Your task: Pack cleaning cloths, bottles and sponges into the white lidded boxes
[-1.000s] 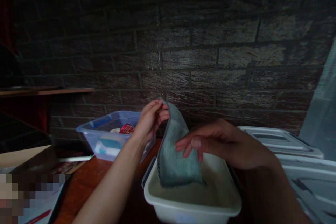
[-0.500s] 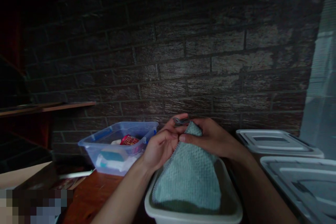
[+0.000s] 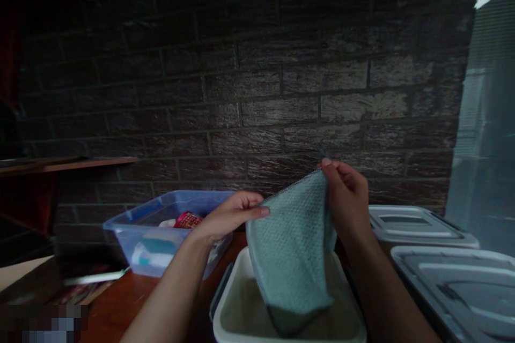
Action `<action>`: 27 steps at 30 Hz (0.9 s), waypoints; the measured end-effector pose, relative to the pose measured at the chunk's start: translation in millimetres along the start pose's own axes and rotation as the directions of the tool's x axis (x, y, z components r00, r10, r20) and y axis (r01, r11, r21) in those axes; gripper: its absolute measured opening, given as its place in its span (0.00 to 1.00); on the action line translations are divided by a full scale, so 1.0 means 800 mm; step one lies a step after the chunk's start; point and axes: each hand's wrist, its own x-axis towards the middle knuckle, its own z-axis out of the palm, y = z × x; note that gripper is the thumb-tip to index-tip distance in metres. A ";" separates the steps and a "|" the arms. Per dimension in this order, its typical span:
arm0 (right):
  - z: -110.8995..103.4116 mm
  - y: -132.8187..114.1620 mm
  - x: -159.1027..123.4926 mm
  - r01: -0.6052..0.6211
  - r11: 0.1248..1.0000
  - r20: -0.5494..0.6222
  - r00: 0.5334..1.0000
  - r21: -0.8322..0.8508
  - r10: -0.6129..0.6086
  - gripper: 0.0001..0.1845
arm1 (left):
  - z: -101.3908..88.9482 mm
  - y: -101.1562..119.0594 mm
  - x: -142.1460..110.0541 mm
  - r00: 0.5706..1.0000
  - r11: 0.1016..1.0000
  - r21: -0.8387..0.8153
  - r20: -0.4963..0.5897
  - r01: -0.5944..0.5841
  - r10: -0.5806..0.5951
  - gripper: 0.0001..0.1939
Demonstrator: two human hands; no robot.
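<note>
Two pinches: my left fingers and right fingers grip green cloth by top edge | white bin below them | I should keep edge taut

Left hand: I have it at the upper left of the cloth, thumb laid over the edge, fingers bent.
Right hand: I hold it higher, pinching the cloth's top right corner.
Left forearm: slants up from the cloth's lower left.
Right forearm: rises from its lower right.
</note>
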 end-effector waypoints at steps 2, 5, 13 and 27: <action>-0.004 0.004 0.005 0.033 0.999 -0.103 0.994 0.034 -0.029 0.16 | -0.015 0.000 -0.001 0.993 0.999 -0.031 -0.112 -0.033 0.029 0.11; -0.010 0.012 0.012 0.094 0.995 -0.205 0.975 0.024 -0.087 0.15 | -0.028 0.003 -0.001 0.958 0.981 -0.151 -0.277 -0.125 0.080 0.12; -0.014 0.025 0.015 0.030 0.994 -0.166 0.986 0.106 -0.012 0.20 | -0.025 0.016 -0.001 0.849 0.884 -0.310 -0.505 -0.350 0.159 0.15; -0.017 0.014 0.010 0.071 0.994 -0.106 0.991 -0.088 -0.080 0.25 | -0.025 0.015 0.000 0.584 0.908 0.136 -0.727 -0.395 0.363 0.18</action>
